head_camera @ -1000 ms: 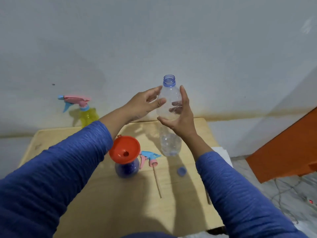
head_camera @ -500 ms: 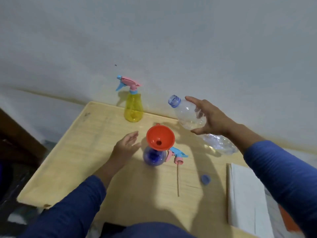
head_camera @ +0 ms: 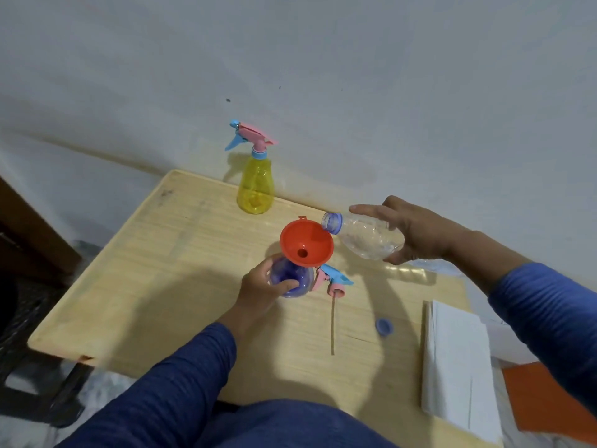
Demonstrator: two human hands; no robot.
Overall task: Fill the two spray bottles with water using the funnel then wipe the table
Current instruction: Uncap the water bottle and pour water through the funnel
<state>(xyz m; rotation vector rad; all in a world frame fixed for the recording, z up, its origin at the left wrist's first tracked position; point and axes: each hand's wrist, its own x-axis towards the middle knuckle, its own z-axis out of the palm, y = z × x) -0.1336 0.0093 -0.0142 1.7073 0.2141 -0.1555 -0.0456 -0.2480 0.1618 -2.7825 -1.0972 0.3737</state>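
An orange funnel sits in the neck of a blue spray bottle standing mid-table. My left hand grips that blue bottle from the left. My right hand holds a clear water bottle tipped over, its blue-ringed mouth at the funnel's right rim. A yellow spray bottle with a pink and blue trigger head stands at the table's far edge by the wall. The blue bottle's removed trigger head with its long tube lies just right of it.
A small blue cap lies on the wooden table toward the right. A folded white cloth rests on the table's right end. Dark furniture stands to the left, an orange object at lower right.
My left hand moved in and took hold of the blue spray bottle. My right hand tipped the water bottle further and brought its mouth to the funnel's rim.
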